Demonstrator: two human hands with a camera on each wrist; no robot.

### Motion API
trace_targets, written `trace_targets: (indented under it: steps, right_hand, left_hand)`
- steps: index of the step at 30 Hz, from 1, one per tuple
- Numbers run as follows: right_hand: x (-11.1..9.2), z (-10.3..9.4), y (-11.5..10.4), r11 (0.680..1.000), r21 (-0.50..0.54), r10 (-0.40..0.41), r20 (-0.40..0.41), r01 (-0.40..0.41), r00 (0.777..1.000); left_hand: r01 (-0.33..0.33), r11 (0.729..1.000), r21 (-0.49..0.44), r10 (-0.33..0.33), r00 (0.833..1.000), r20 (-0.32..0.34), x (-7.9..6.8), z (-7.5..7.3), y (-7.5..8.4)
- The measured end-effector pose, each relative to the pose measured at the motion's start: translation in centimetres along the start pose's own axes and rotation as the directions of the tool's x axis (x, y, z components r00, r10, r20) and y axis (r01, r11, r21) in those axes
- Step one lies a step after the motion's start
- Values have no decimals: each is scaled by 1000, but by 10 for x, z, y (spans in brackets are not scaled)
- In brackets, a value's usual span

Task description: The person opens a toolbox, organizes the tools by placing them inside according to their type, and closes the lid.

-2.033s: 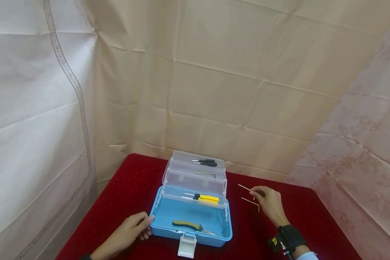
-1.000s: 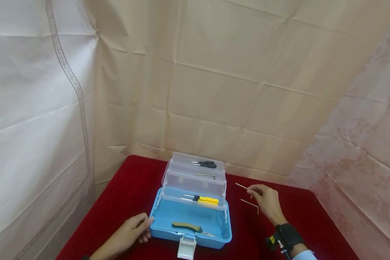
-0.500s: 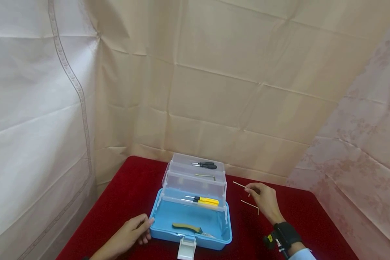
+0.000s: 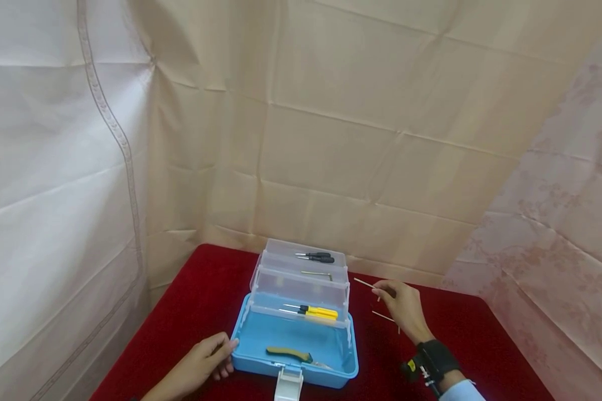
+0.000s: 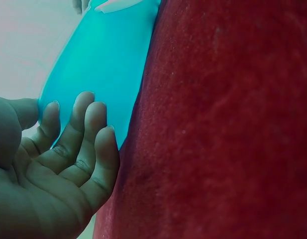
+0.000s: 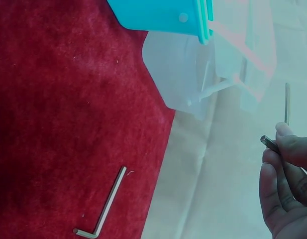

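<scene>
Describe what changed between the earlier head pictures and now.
The right hand, pinching an L-shaped hex key, has moved leftward and slightly farther away, nearer the blue toolbox. Nothing was newly grasped or released. Unchanged: the left hand at the toolbox's near-left corner, the second hex key on the red cloth, and the pliers inside the toolbox.

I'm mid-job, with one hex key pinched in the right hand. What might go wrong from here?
The held hex key sits only between the thumb and fingertips of the right hand, so it could swivel or slip.

Another hex key lies on the red cloth near that hand; a low sweep might nudge it.

The left hand grips the edge of the blue box; a jolt there could shift the yellow-handled screwdrivers.
</scene>
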State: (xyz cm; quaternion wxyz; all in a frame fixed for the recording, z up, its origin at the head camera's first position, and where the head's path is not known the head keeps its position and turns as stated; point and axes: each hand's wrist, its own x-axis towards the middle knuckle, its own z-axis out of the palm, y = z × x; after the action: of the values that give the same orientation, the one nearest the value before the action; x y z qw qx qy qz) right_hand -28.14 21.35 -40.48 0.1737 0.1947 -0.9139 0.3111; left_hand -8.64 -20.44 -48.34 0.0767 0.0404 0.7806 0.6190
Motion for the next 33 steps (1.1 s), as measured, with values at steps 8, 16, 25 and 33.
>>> trace_targets:
  steps: [8,16,25,33]
  right_hand:
    - [9,5,-7,1000,4,-18,1,18,1000]
    - [11,8,-10,999,32,2,10,-2,1000]
    - [13,13,-15,996,85,6,20,-8,1000]
    - [14,13,-18,997,79,-2,29,-1,1000]
  left_hand:
    - [-1,1000,-2,1,1000,-10,0,-1,-2]
    - [3,1000,-12,-3,1000,-5,1,-2,-2]
    - [-5,1000,4,5,1000,1,0,0,0]
    - [-11,1000,1,11,1000,10,0,0,1]
